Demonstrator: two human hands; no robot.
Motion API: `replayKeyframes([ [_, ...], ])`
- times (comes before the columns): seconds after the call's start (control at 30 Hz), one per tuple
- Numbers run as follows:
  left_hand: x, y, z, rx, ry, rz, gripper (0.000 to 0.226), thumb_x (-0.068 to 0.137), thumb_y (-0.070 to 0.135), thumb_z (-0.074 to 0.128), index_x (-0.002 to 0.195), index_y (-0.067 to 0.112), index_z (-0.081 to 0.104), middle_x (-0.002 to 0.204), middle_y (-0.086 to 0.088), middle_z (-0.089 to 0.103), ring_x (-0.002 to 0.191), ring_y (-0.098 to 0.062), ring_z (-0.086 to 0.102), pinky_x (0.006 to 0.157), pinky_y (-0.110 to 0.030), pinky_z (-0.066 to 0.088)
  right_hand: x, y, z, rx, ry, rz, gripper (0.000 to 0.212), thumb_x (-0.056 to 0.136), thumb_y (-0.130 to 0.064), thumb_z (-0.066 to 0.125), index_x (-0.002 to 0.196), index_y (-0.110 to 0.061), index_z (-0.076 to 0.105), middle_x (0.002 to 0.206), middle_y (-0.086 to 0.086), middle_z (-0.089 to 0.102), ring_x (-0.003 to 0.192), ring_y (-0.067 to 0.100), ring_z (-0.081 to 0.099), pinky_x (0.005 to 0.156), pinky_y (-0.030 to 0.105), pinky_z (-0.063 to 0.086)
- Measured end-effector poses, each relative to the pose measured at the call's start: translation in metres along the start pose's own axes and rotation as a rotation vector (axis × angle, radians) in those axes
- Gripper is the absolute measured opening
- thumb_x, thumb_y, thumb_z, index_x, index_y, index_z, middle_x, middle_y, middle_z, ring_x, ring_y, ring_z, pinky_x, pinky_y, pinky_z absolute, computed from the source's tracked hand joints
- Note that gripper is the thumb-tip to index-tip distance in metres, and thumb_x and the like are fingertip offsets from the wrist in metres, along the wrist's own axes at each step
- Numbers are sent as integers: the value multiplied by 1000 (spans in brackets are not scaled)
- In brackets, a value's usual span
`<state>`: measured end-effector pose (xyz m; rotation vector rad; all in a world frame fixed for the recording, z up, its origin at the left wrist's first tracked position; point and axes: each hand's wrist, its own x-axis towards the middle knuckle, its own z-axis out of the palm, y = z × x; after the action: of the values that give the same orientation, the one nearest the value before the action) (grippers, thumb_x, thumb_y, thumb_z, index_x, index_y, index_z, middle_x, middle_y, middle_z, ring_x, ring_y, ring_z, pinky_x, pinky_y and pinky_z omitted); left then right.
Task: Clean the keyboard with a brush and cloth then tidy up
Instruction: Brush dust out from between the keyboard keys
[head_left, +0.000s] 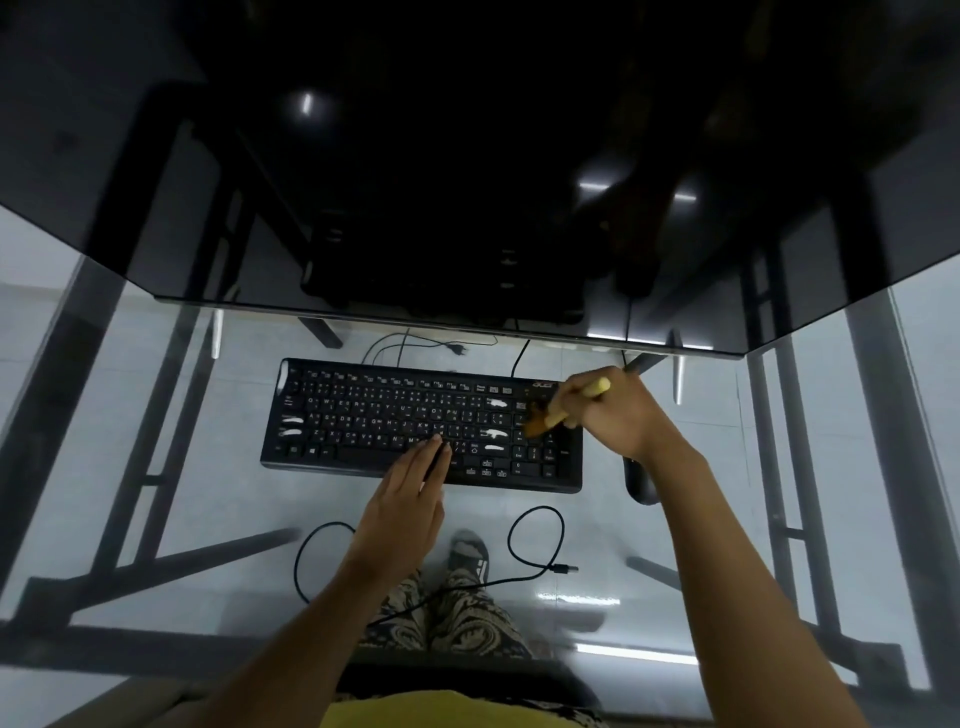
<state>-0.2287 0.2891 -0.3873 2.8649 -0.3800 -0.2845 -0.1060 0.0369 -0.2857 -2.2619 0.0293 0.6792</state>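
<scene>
A black keyboard (363, 421) lies on the glass desk in front of me. My right hand (610, 415) grips a brush (550, 415) with a pale yellow handle, its brown bristles touching the number pad at the keyboard's right end. My left hand (410, 493) lies flat with straight fingers on the keyboard's lower middle keys. No cloth is in view.
A black mouse (641, 480) sits right of the keyboard, partly under my right forearm. A loose black cable (537, 540) loops on the glass (156, 467) near me. A dark raised shelf (415, 312) overhangs behind the keyboard. My legs and a shoe show through the glass.
</scene>
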Motion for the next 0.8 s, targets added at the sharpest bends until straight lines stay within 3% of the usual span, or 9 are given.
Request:
replayKeyframes([
  [0.13,0,-1,0,7,-3,10,54,95,27,30,144,5,36,147,-14,41,132,-27,42,109,-37,34,2,0,10,-58,297,-138,21,94,-35,56,110,-34,71,108,-6,72,99,13,64,86,26,49],
  [0.2,0,-1,0,16,-6,9,54,95,27,30,144,5,36,147,-14,41,133,-27,42,109,-36,32,2,0,11,-6,285,-124,19,92,-34,56,101,-38,73,102,-8,74,94,14,66,83,28,52],
  [0.3,-1,-1,-1,23,-10,10,54,95,27,30,144,5,36,146,-14,42,133,-26,43,110,-35,30,1,1,16,-29,133,-11,23,81,-31,49,78,-34,72,76,-8,72,77,17,66,74,38,56],
  [0.47,1,-1,-2,33,-7,15,54,94,27,31,142,4,39,145,-14,43,131,-27,44,109,-37,31,-9,6,19,-74,311,-140,24,94,-37,57,114,-32,69,111,-3,71,100,17,65,87,35,53],
  [0.6,0,-2,-1,26,-6,13,55,94,27,30,143,4,38,147,-14,41,132,-26,41,110,-36,33,-27,18,23,-20,228,-44,18,90,-36,57,99,-41,72,88,-12,73,79,11,66,72,31,55],
  [0.73,1,0,-1,16,-11,11,54,94,27,30,143,4,38,146,-14,42,132,-26,41,109,-39,38,-47,37,26,-64,500,67,19,90,-24,57,97,-28,74,68,-5,65,60,18,58,58,27,47],
  [0.8,0,0,0,21,-8,11,54,95,27,30,143,4,37,146,-15,42,132,-27,41,109,-40,38,-53,35,29,17,455,-13,19,91,-22,58,99,-27,75,74,-13,67,63,8,60,60,22,47],
])
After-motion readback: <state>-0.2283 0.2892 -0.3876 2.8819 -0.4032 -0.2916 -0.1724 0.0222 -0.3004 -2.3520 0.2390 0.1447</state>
